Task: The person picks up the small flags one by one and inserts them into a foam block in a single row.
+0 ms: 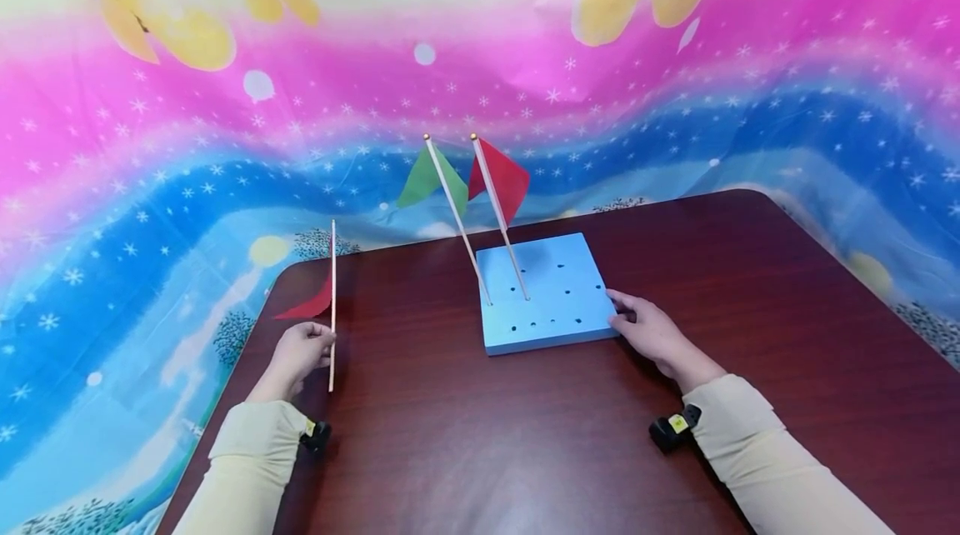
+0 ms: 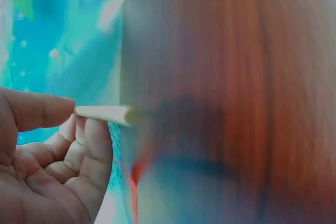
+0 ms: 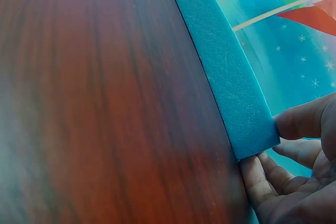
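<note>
Between thumb and fingertips my left hand pinches the wooden stick of a small red flag, held upright left of the board. Its red cloth hangs to the left, and in the left wrist view the stick's lower end points at the camera. My right hand holds the right edge of a blue foam board; its thumb and fingers meet the board's near corner. A green flag and another red flag stand tilted in holes in the board, which has several other small holes.
The board lies on a dark reddish-brown wooden table with rounded far corners. Behind it hangs a colourful printed cloth. Each wrist wears a small black camera, one of them beside the right cuff.
</note>
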The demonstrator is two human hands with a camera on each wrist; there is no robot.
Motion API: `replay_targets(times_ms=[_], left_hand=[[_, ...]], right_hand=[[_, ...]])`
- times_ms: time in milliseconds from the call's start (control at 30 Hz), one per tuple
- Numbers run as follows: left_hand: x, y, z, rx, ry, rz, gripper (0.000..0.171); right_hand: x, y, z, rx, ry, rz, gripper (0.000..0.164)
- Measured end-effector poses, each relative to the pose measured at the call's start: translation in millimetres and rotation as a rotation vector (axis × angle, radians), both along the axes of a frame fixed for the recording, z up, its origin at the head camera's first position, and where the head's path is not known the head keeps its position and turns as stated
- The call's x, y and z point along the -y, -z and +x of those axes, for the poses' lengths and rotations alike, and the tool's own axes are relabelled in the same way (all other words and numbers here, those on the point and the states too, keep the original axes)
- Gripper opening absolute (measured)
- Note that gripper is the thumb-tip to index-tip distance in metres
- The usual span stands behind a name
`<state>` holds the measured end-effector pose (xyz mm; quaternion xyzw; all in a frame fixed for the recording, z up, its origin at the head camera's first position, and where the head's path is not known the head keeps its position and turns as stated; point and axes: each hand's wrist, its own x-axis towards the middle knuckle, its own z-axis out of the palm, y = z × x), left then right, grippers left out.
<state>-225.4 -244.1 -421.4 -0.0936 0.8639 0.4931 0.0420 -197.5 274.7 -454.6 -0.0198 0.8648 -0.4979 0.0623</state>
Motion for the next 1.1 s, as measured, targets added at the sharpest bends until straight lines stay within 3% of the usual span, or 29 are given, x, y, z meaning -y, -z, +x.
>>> replay_targets(times_ms=[233,433,867,1100], left_hand=[[-28,-12.6,-1.5,-0.105,-0.026,0.212,0.018],[-55,-28.2,-2.7,-0.235,-0.028,0.324,0.016],[-112,-54.5,3.2,-0.408,-0.011,0.467,0.006],[-137,-64.3,-0.5,-0.506,0.021,0.422,0.001]], right_hand=[[-1,-2.3,1.0,0.0,-0.004,0.007,0.058],[-1,-3.9,0.6,-0.009,0.0,0.007,0.058],[-1,-1.1,0.0,-0.011,-0.015,0.001,0.058],[-2,-0.2,-0.3,-0.007,-0.011,-0.001,0.057]])
